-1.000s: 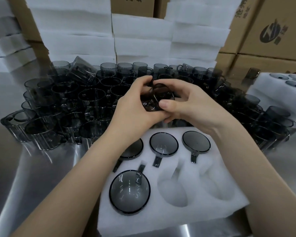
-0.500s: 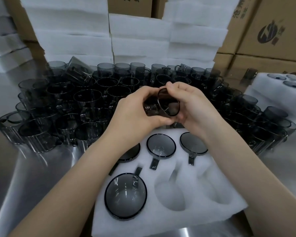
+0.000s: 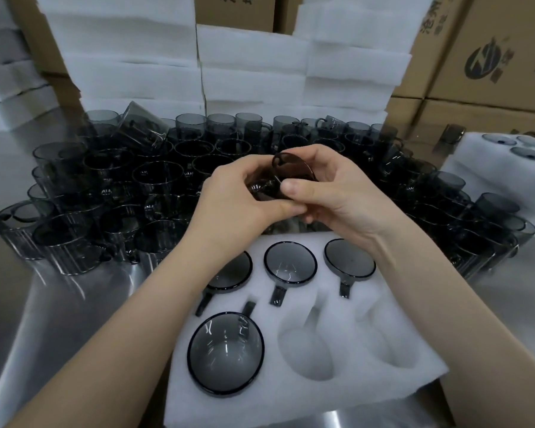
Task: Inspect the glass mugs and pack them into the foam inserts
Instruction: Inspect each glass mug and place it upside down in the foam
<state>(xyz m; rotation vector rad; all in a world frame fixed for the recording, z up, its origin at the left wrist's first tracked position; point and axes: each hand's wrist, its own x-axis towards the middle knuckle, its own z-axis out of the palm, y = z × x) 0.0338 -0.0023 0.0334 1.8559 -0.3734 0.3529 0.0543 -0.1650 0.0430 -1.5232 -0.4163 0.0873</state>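
Writing: the cardboard boxes (image 3: pixel 488 57) behind and to the right of the foam insert (image 3: pixel 383 329) carry a round dark emblem and printed characters; these are cut off at the frame edge and cannot be read.
Held mug (image 3: pixel 286 177): smoky dark tinted glass, see-through, tipped on its side, with its round rim turned up towards the right hand. It is in the air above the far edge of the foam insert.
Left hand (image 3: pixel 238 205): fingers and thumb curled round the mug's lower body.
Right hand (image 3: pixel 337 193): thumb and fingers wrapped round the mug's rim end, thumb on the near side.
Foam insert: white, with six round pockets that have handle slots. Four hold packed mugs (image 3: pixel 291 262): three in the far row and one near left.
Empty pockets (image 3: pixel 306 350): near middle and near right of the insert.
Loose mugs (image 3: pixel 121 186): a dense crowd of the same dark glass, standing just behind the insert and to both sides.
Foam sheets (image 3: pixel 254 69): white stacks behind the loose mugs.
Second insert (image 3: pixel 488 168): far right of the foam insert, holding mugs.
Table (image 3: pixel 44 319): shiny metal, under the insert.
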